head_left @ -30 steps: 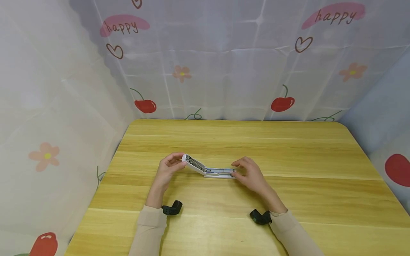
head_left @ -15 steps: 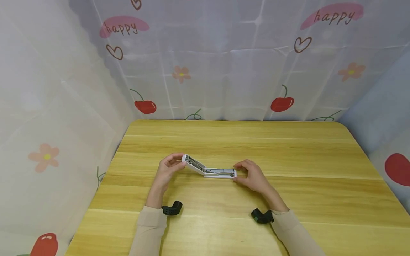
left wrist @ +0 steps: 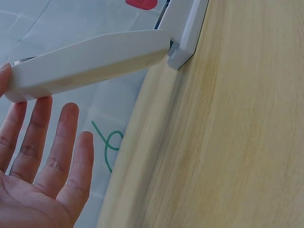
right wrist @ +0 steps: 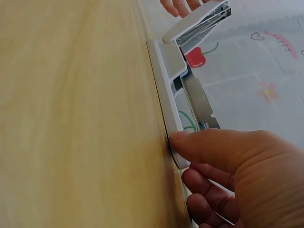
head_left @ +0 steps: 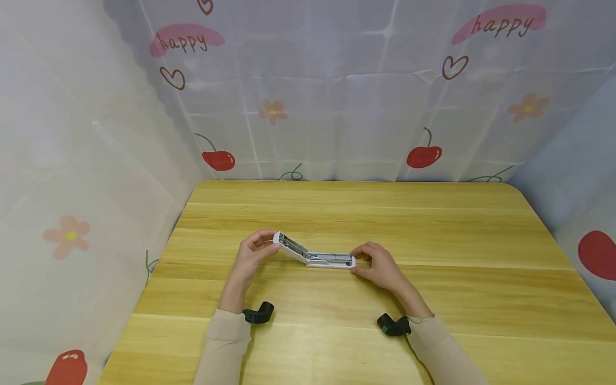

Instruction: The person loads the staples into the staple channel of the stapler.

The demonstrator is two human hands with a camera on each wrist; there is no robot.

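A white stapler [head_left: 332, 258] lies across the middle of the table, folded wide apart at its hinge. Its top arm [left wrist: 95, 61] slants up to the left, showing a metal inside. The tip of that arm is pinched between the thumb and fingertips of my left hand [head_left: 250, 254]; the ring and little fingers stretch out below it. At the other end, my right hand [head_left: 381, 266] holds the front of the stapler's base [right wrist: 164, 90] between thumb and fingers. A metal staple channel [right wrist: 202, 102] runs along above the base in the right wrist view.
The wood-grain table [head_left: 433, 224] reaches back to a patterned curtain [head_left: 327, 107] with cherries, flowers and hearts. Black wrist cameras sit on both wrists, the left camera [head_left: 259, 313] and the right camera [head_left: 393, 324].
My right hand has shifted slightly right, from above the staple channel's end to the base's front end, and grips it there. My left hand and the raised arm have stayed in place.
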